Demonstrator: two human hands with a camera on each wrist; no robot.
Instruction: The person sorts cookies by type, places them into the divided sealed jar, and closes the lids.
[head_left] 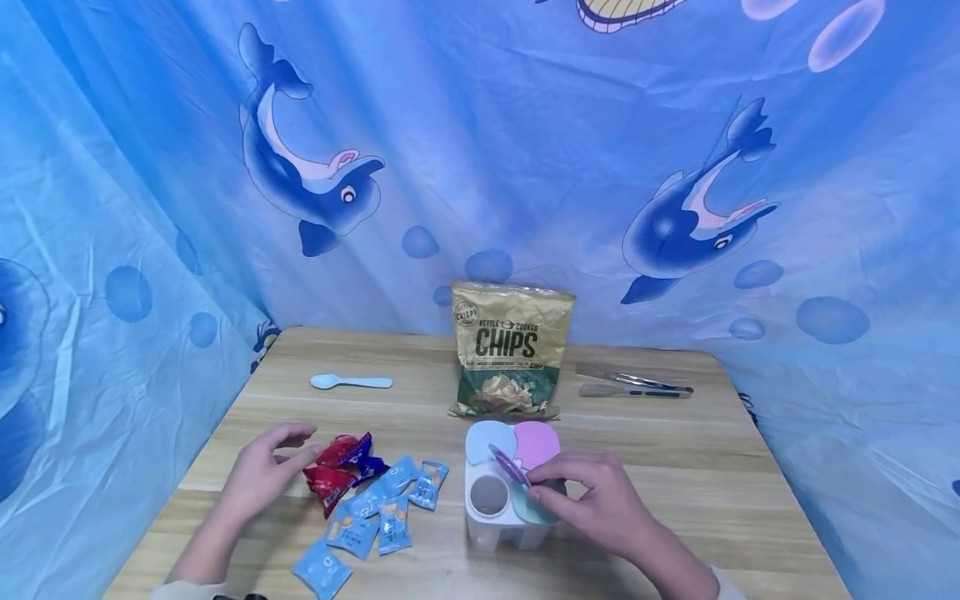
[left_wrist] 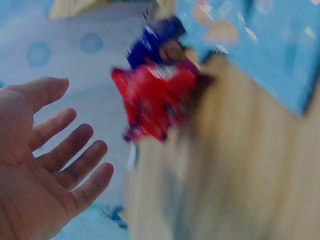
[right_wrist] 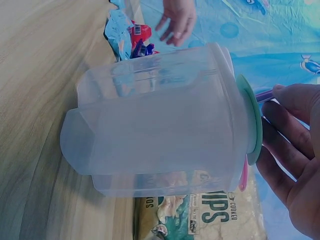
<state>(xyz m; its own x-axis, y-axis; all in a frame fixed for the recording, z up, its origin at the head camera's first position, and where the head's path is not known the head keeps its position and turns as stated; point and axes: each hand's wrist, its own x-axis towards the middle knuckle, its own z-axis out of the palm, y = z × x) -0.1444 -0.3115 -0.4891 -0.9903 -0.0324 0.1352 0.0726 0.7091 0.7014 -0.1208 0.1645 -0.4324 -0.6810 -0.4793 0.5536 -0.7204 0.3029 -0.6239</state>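
Backdrop: we note a blue dolphin-print curtain (head_left: pixel 525 150) filling the upper frame of the head view.
Worktop: we find a wooden worktop (head_left: pixel 675 467) across the lower half of that view.
Chips bag: a gold and green chips bag (head_left: pixel 510 350) stands upright at centre, against the curtain.
Container: we see a clear plastic container (head_left: pixel 498 500) at lower centre, with pastel lids on top; one compartment stands uncovered.
Right hand: the right hand (head_left: pixel 600 500) rests at the container's right side, fingers curled, pinching a purple lid (head_left: pixel 510 465) that tilts over the top.
Left hand: the left hand (head_left: pixel 262 475) sits lower left, fingers relaxed and spread, holding nothing; its fingertips lie just beside the red wrappers. We cannot tell whether they touch.
Red wrappers: a cluster of red and blue wrappers (head_left: pixel 341 467) lies left of centre.
Blue packets: light blue packets (head_left: pixel 375 517) lie scattered between the wrappers and the container.
Tongs: tongs (head_left: pixel 633 385) lie at right, near the bag.
Spoon: a pale blue spoon (head_left: pixel 351 382) lies at left, well apart from the hands.
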